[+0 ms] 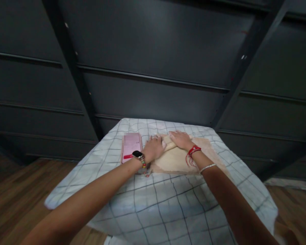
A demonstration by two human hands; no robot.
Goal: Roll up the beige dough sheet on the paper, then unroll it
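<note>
A cream cloth (178, 158) lies flat at the far end of a surface covered by a white checked sheet (165, 204). Its far edge is rolled or folded into a ridge. My left hand (154, 148), with a watch and beaded bracelet at the wrist, has its fingers curled over the left end of that ridge. My right hand (181, 139), with red thread and a silver bangle at the wrist, lies flat with its fingers stretched out, pressing on the ridge just to the right.
A pink phone (131, 147) lies on the sheet just left of my left hand. Dark panelled walls with slanted beams (73, 71) stand close behind the surface. Wooden floor (20, 190) shows on both sides.
</note>
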